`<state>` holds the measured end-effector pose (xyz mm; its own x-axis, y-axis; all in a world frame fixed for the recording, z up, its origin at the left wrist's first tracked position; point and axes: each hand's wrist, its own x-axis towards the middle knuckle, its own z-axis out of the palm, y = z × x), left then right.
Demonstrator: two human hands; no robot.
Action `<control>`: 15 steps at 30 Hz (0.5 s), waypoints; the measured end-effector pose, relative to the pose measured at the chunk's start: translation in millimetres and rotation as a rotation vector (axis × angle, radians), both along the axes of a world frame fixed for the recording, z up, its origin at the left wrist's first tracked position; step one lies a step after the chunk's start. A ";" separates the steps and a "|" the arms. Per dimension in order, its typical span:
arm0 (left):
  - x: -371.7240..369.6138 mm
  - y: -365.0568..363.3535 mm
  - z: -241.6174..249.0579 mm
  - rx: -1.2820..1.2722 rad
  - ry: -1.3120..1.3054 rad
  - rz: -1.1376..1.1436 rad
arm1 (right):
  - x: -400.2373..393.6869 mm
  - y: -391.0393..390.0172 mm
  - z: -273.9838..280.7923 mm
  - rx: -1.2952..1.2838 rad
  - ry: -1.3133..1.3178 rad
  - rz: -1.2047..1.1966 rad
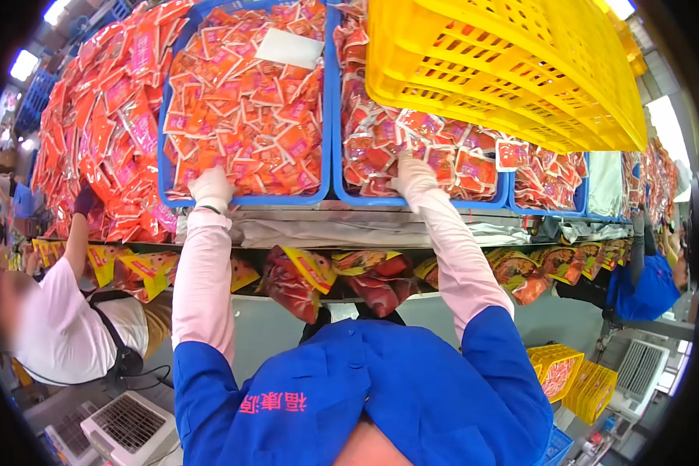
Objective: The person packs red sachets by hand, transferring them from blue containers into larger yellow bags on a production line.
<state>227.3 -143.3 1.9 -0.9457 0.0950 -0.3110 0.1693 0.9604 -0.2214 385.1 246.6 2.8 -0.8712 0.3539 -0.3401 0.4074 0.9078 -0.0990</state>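
Left hand [211,189] and right hand [414,172], set apart: each was placed among small red plastic sachets [248,144] in adjoining blue plastic bins [287,199], upper centre; grip could not be discerned. Picking was seemingly under way; a fingertip pinch was called for.

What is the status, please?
Left hand at small orange plastic sachets. Right hand at red-and-white plastic sachets. Yellow slotted plastic crate above, hiding some.

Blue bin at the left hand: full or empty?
Looks well filled. In the blue bin, red-orange packets hide the floor from wall to wall, and the left hand is among them. Depth: cannot tell.
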 end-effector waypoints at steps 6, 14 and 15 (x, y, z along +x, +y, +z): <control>50.4 -6.7 43.1 0.721 0.288 -0.188 | 35.3 27.5 6.2 -0.222 0.308 -0.097; 249.2 45.7 61.3 1.348 -0.291 -0.748 | 117.6 -48.7 96.0 -1.247 0.481 -0.357; 260.7 46.8 38.0 1.128 -0.231 -0.842 | 127.8 -67.0 104.3 -1.263 0.438 -0.361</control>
<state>488.0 -96.4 39.8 -0.4227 0.8900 0.1708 0.6948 0.1973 0.6916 512.9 179.5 107.1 -0.9160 0.2407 -0.3209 0.3210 -0.0402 -0.9462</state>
